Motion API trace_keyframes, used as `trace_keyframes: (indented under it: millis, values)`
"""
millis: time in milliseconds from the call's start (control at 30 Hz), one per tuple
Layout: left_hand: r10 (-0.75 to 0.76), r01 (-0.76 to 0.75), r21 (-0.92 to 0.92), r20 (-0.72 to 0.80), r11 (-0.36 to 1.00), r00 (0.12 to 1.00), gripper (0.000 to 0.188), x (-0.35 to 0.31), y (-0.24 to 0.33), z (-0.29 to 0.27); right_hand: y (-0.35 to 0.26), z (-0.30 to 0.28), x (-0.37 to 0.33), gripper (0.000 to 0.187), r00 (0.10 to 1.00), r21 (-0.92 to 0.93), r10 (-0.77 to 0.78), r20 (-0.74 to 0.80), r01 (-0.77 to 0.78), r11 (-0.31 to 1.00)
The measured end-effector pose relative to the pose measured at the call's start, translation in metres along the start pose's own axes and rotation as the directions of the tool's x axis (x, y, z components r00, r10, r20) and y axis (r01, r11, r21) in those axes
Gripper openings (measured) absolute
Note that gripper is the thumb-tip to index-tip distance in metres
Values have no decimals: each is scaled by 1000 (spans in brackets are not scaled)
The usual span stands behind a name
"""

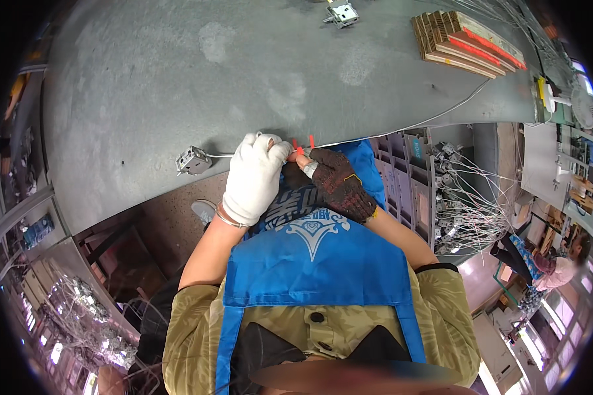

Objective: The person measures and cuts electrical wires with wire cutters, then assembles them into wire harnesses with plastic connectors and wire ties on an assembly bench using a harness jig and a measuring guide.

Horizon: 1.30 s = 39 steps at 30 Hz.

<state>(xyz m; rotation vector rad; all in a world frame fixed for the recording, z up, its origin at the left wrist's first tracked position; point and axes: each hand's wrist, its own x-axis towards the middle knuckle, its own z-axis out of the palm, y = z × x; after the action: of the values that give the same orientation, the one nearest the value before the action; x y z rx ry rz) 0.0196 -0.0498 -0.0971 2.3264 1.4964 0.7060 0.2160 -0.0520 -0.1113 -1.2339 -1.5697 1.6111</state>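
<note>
Two gloved hands meet at the near edge of a grey worktable (151,79), seen from above. The left hand (252,174), in a white glove, has its fingers curled round a thin pale cable (222,155). The right hand (341,184), in a dark knitted glove, pinches a small bright red strip (303,149) at the cable, just beside the left fingertips; red ends stick up between the two hands. How firmly each hand squeezes cannot be told, as the fingers hide the contact.

To the left of the white glove, the cable leads to a small silver metal box (194,160), which sits on the table near its front edge. To the right of the dark glove, a line of cable runs along the edge and curves away toward a stack of wooden boards (464,45) with red-marked edges, at the far right. A second metal box (341,13) lies at the far side of the table.

The person wears a blue apron (316,263) with a white emblem over an olive patterned shirt (191,329). Below the table on the right, many metal parts with trailing wires (471,220) hang in a tangle. Another person (552,268) is farther off at the right.
</note>
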Motion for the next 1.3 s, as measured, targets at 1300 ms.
trace_keyframes:
  millis: [1300]
  values:
    - [142, -88, -272, 186, 958, 972, 28, 13, -13, -34, 9, -220, -89, 48, 894, 759, -32, -448, 398, 515]
